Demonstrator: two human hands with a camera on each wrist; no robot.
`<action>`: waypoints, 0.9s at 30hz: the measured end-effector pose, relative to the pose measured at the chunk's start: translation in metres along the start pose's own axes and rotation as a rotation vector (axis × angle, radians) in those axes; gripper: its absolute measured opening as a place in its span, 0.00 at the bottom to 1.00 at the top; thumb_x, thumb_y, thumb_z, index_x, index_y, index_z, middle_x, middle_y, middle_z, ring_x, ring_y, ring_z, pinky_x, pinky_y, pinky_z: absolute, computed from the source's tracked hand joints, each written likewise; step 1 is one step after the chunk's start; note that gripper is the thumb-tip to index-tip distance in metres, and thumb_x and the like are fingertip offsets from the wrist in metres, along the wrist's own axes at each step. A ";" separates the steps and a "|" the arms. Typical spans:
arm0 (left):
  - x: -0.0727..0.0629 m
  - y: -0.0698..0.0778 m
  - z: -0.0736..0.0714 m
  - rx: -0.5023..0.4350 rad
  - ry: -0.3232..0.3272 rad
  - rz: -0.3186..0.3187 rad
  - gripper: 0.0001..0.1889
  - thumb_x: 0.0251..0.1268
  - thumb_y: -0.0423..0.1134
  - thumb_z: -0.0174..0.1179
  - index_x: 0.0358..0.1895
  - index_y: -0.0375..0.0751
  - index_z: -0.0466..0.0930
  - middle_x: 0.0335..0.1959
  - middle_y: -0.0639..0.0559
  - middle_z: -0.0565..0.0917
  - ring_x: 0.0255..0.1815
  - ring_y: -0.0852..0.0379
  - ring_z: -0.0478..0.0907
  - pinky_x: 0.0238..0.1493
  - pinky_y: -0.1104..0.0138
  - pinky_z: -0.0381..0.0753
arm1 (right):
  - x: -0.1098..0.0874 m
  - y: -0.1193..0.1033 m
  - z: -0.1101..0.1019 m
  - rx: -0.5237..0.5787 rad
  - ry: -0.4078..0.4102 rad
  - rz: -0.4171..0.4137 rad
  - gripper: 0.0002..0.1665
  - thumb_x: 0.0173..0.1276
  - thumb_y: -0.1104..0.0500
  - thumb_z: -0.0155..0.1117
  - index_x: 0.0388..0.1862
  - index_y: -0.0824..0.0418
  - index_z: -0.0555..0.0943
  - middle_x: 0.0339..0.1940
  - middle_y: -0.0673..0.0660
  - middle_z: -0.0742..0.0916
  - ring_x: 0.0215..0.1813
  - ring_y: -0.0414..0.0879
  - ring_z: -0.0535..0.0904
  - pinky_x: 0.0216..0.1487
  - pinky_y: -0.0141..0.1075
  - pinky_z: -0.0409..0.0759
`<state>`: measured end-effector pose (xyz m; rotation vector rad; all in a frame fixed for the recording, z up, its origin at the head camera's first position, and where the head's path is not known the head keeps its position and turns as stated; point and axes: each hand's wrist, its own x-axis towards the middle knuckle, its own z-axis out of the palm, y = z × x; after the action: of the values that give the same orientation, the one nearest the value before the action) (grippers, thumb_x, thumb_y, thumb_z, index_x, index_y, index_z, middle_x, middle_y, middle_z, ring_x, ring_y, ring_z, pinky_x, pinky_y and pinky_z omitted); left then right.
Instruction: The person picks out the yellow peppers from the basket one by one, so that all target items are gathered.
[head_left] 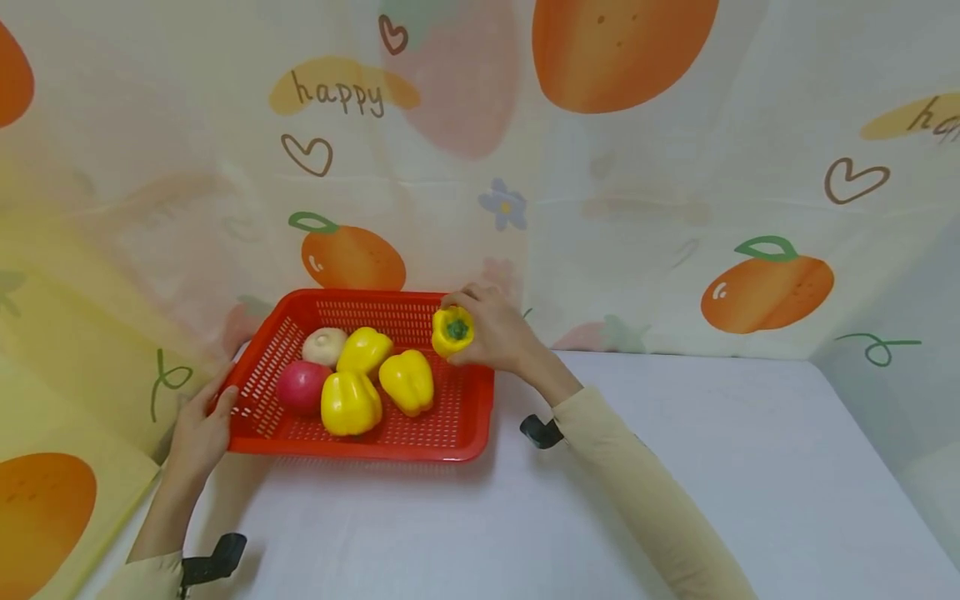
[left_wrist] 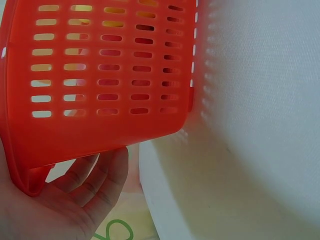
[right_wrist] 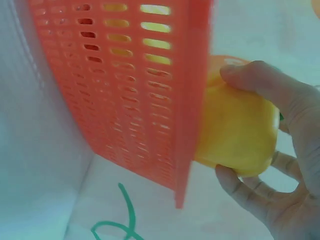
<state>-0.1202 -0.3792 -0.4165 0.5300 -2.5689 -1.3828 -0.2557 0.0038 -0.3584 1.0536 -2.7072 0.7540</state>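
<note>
At white table [head_left: 750, 450], gripping basket [head_left: 450, 454] with left hand [head_left: 201, 429], yellow pepper [head_left: 453, 331] with right hand [head_left: 493, 331], seemingly midway, with three peppers [head_left: 351, 403] [head_left: 365, 352] [head_left: 407, 382] inside and one unreleased

1. We find the basket [head_left: 465, 408] on the table [head_left: 712, 442], backdrop [head_left: 615, 192] behind it.
2. Inside, left: we log a bulb [head_left: 323, 347] behind a round fruit [head_left: 302, 387].
3. Right of these: back pepper [head_left: 364, 352], front pepper [head_left: 351, 404] before it, third pepper [head_left: 407, 382] to their right.
4. Left hand [head_left: 201, 429]: basket's left end. Right hand [head_left: 493, 329]: back right corner, around a fourth pepper [head_left: 453, 332].
</note>
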 end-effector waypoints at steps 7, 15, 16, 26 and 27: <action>-0.002 0.001 0.002 0.024 0.005 -0.014 0.27 0.80 0.48 0.38 0.77 0.49 0.50 0.71 0.18 0.48 0.64 0.28 0.54 0.59 0.40 0.55 | -0.013 0.004 -0.021 0.050 0.087 -0.035 0.35 0.46 0.52 0.81 0.54 0.56 0.79 0.55 0.55 0.78 0.66 0.54 0.69 0.59 0.44 0.76; -0.003 0.003 0.001 0.003 0.008 -0.029 0.27 0.80 0.48 0.38 0.77 0.50 0.50 0.74 0.22 0.46 0.69 0.28 0.51 0.65 0.39 0.52 | -0.027 0.015 -0.041 0.009 0.094 -0.019 0.36 0.46 0.52 0.81 0.56 0.57 0.79 0.58 0.56 0.78 0.61 0.55 0.71 0.58 0.47 0.75; -0.003 0.003 0.001 0.004 0.008 -0.029 0.27 0.80 0.48 0.38 0.77 0.50 0.51 0.74 0.23 0.47 0.69 0.28 0.52 0.64 0.40 0.53 | -0.030 0.017 -0.042 0.007 0.090 -0.009 0.36 0.47 0.52 0.81 0.56 0.57 0.79 0.58 0.56 0.79 0.58 0.54 0.72 0.56 0.46 0.75; -0.004 0.005 0.002 -0.006 -0.004 -0.033 0.28 0.80 0.49 0.37 0.78 0.49 0.49 0.75 0.23 0.44 0.69 0.28 0.50 0.65 0.38 0.53 | -0.051 0.049 -0.043 0.036 0.061 0.111 0.37 0.47 0.52 0.81 0.56 0.60 0.79 0.54 0.56 0.80 0.55 0.52 0.73 0.56 0.46 0.76; -0.003 0.005 0.002 -0.010 -0.006 -0.037 0.28 0.80 0.49 0.37 0.78 0.49 0.49 0.75 0.24 0.42 0.70 0.27 0.48 0.66 0.37 0.51 | -0.053 0.053 -0.043 0.038 0.059 0.120 0.36 0.47 0.52 0.81 0.56 0.59 0.79 0.53 0.56 0.80 0.54 0.52 0.73 0.55 0.46 0.76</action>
<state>-0.1187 -0.3741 -0.4131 0.5758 -2.5685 -1.4100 -0.2537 0.0901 -0.3588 0.8674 -2.7357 0.8447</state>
